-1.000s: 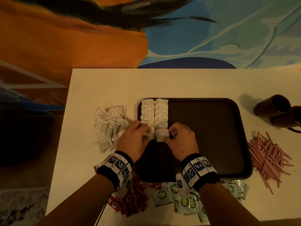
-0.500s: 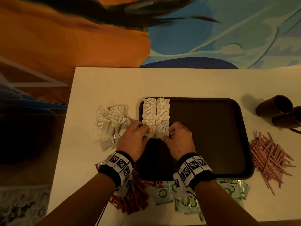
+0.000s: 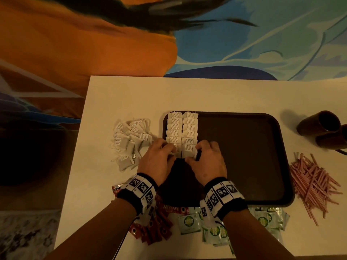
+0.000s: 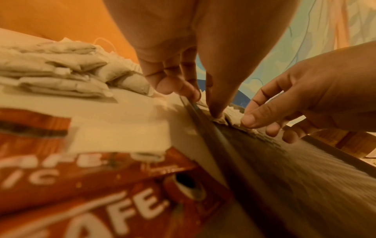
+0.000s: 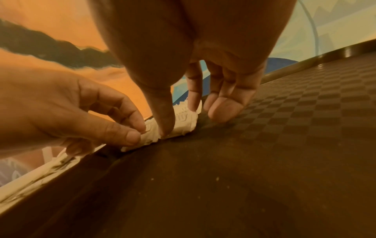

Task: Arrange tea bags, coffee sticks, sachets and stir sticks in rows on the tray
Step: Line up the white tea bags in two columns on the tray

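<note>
Two rows of tea bags (image 3: 182, 132) lie on the left part of the tray (image 3: 244, 147), running from the far rim toward the person. The bags overlap like roof tiles, each with its printed tag end pointing to the far side, so the long axis of each bag follows the row. I think this overlap saves place for the other items.

The left hand (image 3: 159, 158) and the right hand (image 3: 208, 162) meet at the near end of the rows. Each grip is narrow: in the wrist views, thumb and forefinger of each hand pinch the nearest bag of its row, the left hand on the left row, the right hand on the right row. Probably they hold the bags at the near edge to slide them straight and keep the two rows level.

More loose bags (image 3: 129, 139) wait in a pile on the counter (image 3: 206, 94), just left of the tray. The coffee sticks (image 3: 155, 228) and green sachets (image 3: 189, 222) lie in front of the tray, and the stir sticks (image 3: 311, 181) lie at its right, pointing in many directions. None of these is on the tray yet.
</note>
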`<action>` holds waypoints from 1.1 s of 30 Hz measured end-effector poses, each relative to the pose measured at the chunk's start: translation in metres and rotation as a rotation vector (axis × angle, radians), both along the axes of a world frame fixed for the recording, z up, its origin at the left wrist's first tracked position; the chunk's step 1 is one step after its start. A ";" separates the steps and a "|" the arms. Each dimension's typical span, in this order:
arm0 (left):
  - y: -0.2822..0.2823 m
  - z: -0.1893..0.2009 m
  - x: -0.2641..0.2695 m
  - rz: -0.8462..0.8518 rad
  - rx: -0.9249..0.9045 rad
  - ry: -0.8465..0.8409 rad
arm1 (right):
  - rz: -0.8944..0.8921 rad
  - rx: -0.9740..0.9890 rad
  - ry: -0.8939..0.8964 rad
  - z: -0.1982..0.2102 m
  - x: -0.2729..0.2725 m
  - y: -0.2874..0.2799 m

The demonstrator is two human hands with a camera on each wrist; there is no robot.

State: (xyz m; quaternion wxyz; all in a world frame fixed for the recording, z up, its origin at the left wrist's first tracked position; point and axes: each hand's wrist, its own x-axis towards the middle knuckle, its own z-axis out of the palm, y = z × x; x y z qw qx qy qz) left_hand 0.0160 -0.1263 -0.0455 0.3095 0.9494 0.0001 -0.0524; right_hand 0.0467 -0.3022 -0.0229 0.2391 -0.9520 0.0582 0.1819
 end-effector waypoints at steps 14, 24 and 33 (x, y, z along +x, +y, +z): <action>0.072 0.020 -0.035 0.279 0.018 0.038 | 0.406 0.167 0.072 0.014 -0.022 0.065; 0.117 -0.007 -0.051 0.411 0.140 0.288 | 0.498 -0.005 0.015 0.006 -0.022 0.126; 0.124 -0.006 -0.066 0.393 0.070 0.342 | 0.505 -0.076 0.012 0.001 -0.020 0.155</action>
